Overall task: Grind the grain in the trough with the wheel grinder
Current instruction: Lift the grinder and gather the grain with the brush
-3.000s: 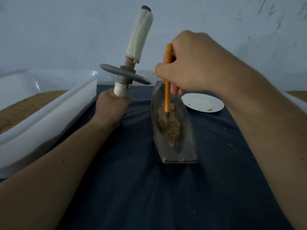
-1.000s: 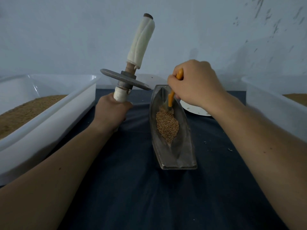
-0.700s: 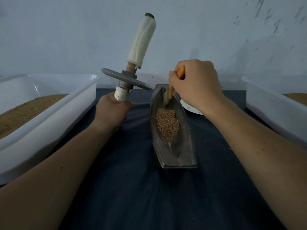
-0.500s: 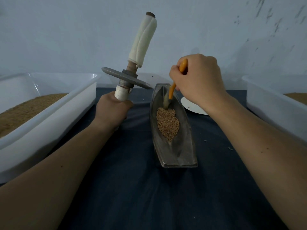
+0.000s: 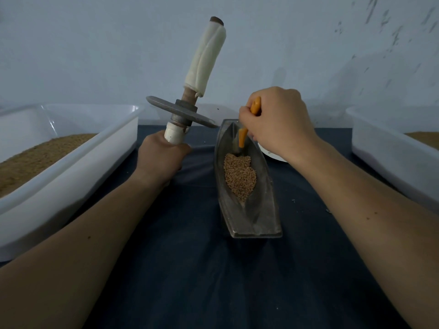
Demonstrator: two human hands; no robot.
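Two hands, apart: the left hand (image 5: 161, 157) clasps the lower wrapped handle of the probably heavy, rigid wheel grinder (image 5: 183, 112) beside the trough (image 5: 257, 217), while the right hand (image 5: 278, 122) pinches a brush (image 5: 242, 138) at its grain (image 5: 240, 176).

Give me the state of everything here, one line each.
trough: stands on the cloth.
grain: heaped inside the trough.
wheel grinder: raised, tilted, outside the trough.
left hand: grips the grinder's lower handle.
brush: bristles at the grain's far edge.
right hand: grips the brush.
left tub: partly filled.
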